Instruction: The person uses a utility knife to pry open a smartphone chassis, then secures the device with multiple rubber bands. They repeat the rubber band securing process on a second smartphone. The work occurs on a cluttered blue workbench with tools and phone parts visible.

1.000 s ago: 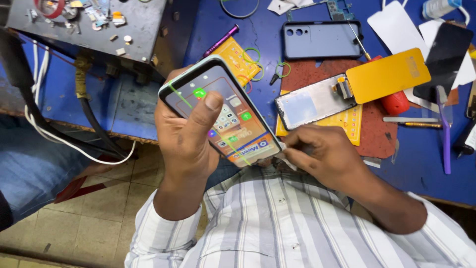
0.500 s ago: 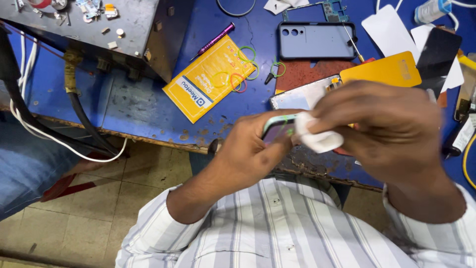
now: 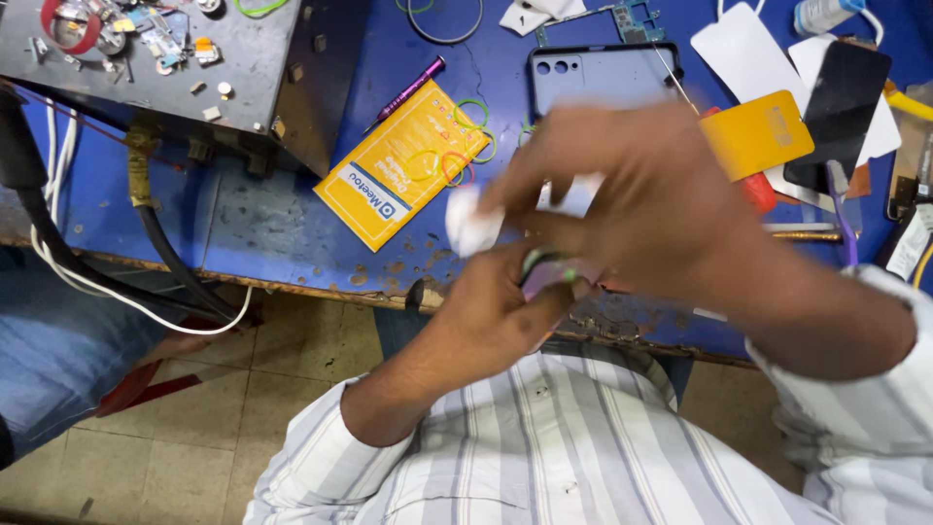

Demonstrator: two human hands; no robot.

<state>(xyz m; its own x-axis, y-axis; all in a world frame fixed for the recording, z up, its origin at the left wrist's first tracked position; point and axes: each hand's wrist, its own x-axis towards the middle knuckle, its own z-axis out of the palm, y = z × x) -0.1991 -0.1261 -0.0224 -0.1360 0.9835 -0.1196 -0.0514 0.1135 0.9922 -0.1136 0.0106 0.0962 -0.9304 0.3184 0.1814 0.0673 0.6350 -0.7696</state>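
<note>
Your left hand (image 3: pixel 505 301) grips the phone (image 3: pixel 549 272) at frame centre, above the counter (image 3: pixel 292 233) edge. Your blurred right hand (image 3: pixel 622 194) pinches a white wipe (image 3: pixel 473 222); wiping looks underway. Next, steady strokes.

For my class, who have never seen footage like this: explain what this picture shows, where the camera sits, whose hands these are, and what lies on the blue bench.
There is no machine here: a person in a striped shirt works with bare hands. The one picture comes from a camera worn on that person's head, looking down. The left hand grips a phone, mostly hidden by the hands. The right hand, blurred by motion, presses a small white wad, perhaps cloth or tissue, over it. On the worn blue bench lie a yellow card with coloured rubber bands on it, a purple screwdriver, a grey phone back, an orange panel and a black screen panel. A grey metal box holds small parts.
</note>
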